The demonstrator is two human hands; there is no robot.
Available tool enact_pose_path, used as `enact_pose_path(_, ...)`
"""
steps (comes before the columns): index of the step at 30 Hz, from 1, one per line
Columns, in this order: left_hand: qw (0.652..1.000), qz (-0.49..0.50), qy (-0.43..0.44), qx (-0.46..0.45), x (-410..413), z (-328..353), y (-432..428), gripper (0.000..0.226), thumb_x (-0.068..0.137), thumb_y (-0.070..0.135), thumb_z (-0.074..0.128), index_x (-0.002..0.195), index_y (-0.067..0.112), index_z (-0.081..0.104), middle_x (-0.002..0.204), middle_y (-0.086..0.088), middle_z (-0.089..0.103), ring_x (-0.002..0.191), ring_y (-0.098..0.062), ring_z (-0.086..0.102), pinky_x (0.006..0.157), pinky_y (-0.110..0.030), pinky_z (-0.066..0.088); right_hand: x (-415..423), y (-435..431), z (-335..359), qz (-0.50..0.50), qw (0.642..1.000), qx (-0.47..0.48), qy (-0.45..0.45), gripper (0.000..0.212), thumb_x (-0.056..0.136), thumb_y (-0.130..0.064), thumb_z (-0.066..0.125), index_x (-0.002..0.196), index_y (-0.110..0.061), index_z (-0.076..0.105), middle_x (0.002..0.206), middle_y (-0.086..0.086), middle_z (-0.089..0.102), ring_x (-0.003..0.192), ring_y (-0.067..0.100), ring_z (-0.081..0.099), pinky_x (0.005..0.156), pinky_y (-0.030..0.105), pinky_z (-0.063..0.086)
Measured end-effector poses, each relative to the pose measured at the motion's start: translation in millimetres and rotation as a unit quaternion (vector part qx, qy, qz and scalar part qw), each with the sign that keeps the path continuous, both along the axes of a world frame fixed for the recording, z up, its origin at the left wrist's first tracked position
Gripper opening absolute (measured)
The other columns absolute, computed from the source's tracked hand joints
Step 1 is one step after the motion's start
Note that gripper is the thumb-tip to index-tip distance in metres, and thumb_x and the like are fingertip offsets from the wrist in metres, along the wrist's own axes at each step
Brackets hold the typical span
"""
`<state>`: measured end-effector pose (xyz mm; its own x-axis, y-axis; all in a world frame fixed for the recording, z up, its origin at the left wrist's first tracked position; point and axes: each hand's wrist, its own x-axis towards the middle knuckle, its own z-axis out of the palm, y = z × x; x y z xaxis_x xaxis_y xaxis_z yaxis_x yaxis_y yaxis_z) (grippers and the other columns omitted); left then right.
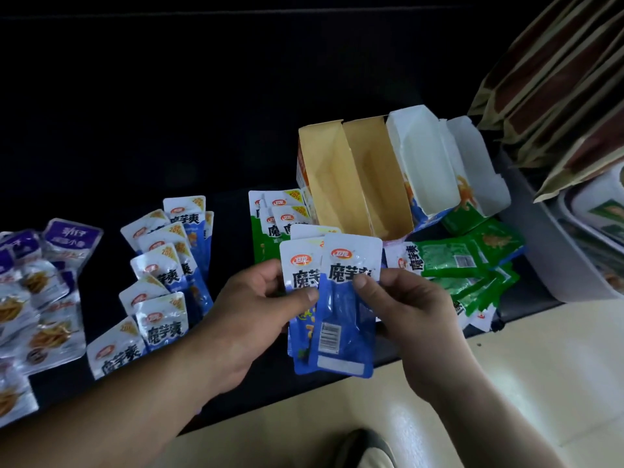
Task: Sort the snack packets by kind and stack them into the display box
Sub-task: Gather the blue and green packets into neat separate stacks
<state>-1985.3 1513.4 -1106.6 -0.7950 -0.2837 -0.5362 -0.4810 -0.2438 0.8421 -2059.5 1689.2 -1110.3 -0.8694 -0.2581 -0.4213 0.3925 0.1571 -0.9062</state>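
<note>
Both hands busy: left hand (pixel 256 309) and right hand (pixel 408 305) pinch the same small fan of blue-and-white konjac packets (pixel 341 319), thumbs on the front faces, fingers behind. The fan is held upright in the air just in front of the display box (pixel 354 177); can't tell if it touches the box. The front packet shows a barcode near its lower end. The display box sits on the dark surface (pixel 135 130), tilted back, open top toward the camera, with brown cardboard lining and a cardboard wall down the middle. Right of the box, against it: white-lined carton (pixel 425 163), also open. Left of the box, at its lower corner: stack of green-and-white packets (pixel 266 228). Further left of the box: loose overlapping spread of blue packets (pixel 165 265). Far left of the box: purple packets (pixel 40 282), partly blurred. Front-right of the box: heap of green packets (pixel 466 265), lying sideways. Up and right of the box: brown paper bags (pixel 557 79).
</note>
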Motion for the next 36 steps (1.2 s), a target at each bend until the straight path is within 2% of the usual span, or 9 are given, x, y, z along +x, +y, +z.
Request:
enact_pose_path(6, 0.996, 0.015, 0.028, -0.086, 11, 5, -7, 0.028, 0.091, 0.004, 0.075, 0.111, 0.024, 0.076, 0.099, 0.013, 0.081, 0.091, -0.004, 0.077, 0.074, -0.013, 0.058, 3, -17, 4, -0.030, 0.985, 0.069, 0.155, 0.034, 0.084, -0.023, 0.076, 0.068, -0.009, 0.048, 0.063, 0.012, 0.055, 0.061, 0.020, 0.051, 0.064, 0.044, 0.046)
enact_pose_path(10, 0.996, -0.008, 0.032, -0.083, 31, 20, -18, 0.024, 0.094, 0.011, 0.073, 0.110, 0.030, 0.076, 0.099, 0.014, 0.080, 0.093, -0.002, 0.076, 0.080, -0.018, 0.060, 26, -52, 10, 0.076, 0.997, 0.000, 0.021, 0.038, 0.096, -0.037, 0.070, 0.075, -0.008, 0.058, 0.068, 0.009, 0.057, 0.068, 0.019, 0.058, 0.066, 0.046, 0.053)
enact_pose_path(13, 0.998, 0.007, 0.022, -0.056, 54, 28, -45, 0.024, 0.098, 0.015, 0.069, 0.117, 0.028, 0.074, 0.107, 0.013, 0.080, 0.103, -0.004, 0.074, 0.090, -0.022, 0.059, 41, -65, 7, 0.105, 0.989, -0.078, -0.075, 0.018, 0.099, -0.015, 0.062, 0.085, -0.004, 0.064, 0.083, 0.019, 0.062, 0.077, 0.026, 0.064, 0.066, 0.039, 0.060)
enact_pose_path(17, 0.999, 0.030, -0.001, -0.015, 97, 26, -71, 0.024, 0.097, 0.017, 0.070, 0.120, 0.023, 0.075, 0.114, 0.002, 0.079, 0.111, -0.016, 0.074, 0.100, -0.039, 0.056, 71, -88, -4, 0.194, 0.977, -0.068, -0.051, 0.016, 0.092, 0.005, 0.068, 0.092, -0.011, 0.063, 0.079, 0.016, 0.060, 0.063, 0.026, 0.063, 0.057, 0.038, 0.059)
enact_pose_path(24, 0.989, 0.124, -0.048, -0.065, 140, -6, -84, 0.014, 0.102, 0.037, 0.062, 0.114, 0.038, 0.068, 0.102, 0.010, 0.079, 0.094, -0.011, 0.077, 0.087, -0.037, 0.063, 100, -137, -7, 0.231, 0.969, 0.072, 0.039, 0.024, 0.081, -0.009, 0.085, 0.089, -0.023, 0.066, 0.083, 0.003, 0.069, 0.048, 0.008, 0.059, 0.042, 0.024, 0.049)
enact_pose_path(28, 0.977, 0.182, -0.014, -0.105, 136, -17, -100, 0.013, 0.101, 0.028, 0.065, 0.111, 0.036, 0.065, 0.090, 0.017, 0.077, 0.079, -0.003, 0.075, 0.059, -0.016, 0.056, 95, -158, -12, 0.273, 0.956, 0.069, 0.083, 0.024, 0.091, -0.012, 0.075, 0.101, -0.034, 0.069, 0.090, -0.013, 0.071, 0.073, 0.010, 0.072, 0.059, 0.034, 0.063)
enact_pose_path(30, 0.962, 0.240, -0.013, -0.132, 140, -28, -113, 0.010, 0.097, 0.026, 0.071, 0.105, 0.031, 0.068, 0.087, 0.016, 0.077, 0.076, -0.002, 0.074, 0.059, -0.019, 0.058, 87, -160, -22, 0.293, 0.942, 0.086, 0.138, 0.029, 0.095, -0.015, 0.068, 0.107, -0.042, 0.067, 0.101, -0.016, 0.070, 0.088, 0.011, 0.071, 0.072, 0.037, 0.063)
enact_pose_path(33, 0.946, 0.272, -0.023, -0.176, 150, -55, -122, 0.010, 0.097, 0.022, 0.071, 0.090, 0.026, 0.065, 0.069, 0.011, 0.070, 0.060, -0.009, 0.065, 0.052, -0.019, 0.052, 77, -157, -46, 0.352, 0.865, 0.185, 0.307, 0.041, 0.090, -0.026, 0.072, 0.127, -0.041, 0.063, 0.137, -0.019, 0.055, 0.126, 0.010, 0.056, 0.098, 0.032, 0.052)
enact_pose_path(36, 0.938, 0.251, -0.035, -0.235, 150, -72, -120, 0.002, 0.098, 0.029, 0.069, 0.097, 0.028, 0.067, 0.074, 0.013, 0.069, 0.059, -0.001, 0.061, 0.053, -0.017, 0.047, 82, -151, -69, 0.419, 0.811, 0.231, 0.338, 0.067, 0.085, -0.044, 0.076, 0.147, -0.039, 0.051, 0.166, -0.014, 0.026, 0.151, 0.015, 0.032, 0.109, 0.038, 0.045)
